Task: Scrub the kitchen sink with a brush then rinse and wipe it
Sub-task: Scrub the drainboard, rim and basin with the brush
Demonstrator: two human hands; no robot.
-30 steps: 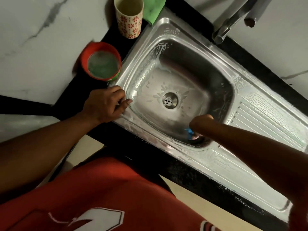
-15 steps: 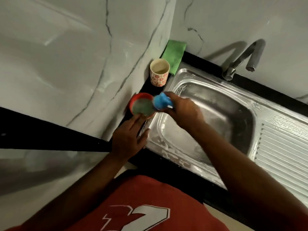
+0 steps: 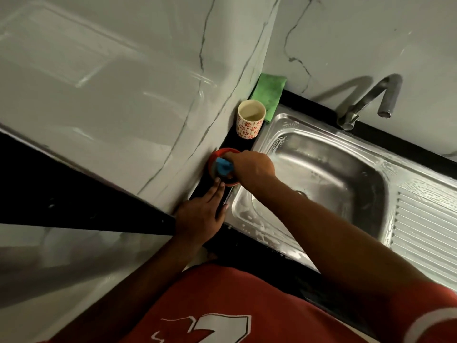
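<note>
Right hand (image 3: 252, 167) clamps the blue brush (image 3: 223, 167) inside the red bowl (image 3: 222, 151); left hand (image 3: 202, 219), fingers straight, touches its near rim. Dip gently, steadying it.

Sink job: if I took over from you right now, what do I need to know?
Left hand: fingers straight, tips at the near rim of the bowl.
Right hand: grips the brush and dips it in the bowl.
Sink: suds on its rim and draining board, so scrubbing is under way.
Cloth lies behind the cup, by the wall. Tap shows no water.
Left to do: finish scrubbing, rinse, wipe.
</note>
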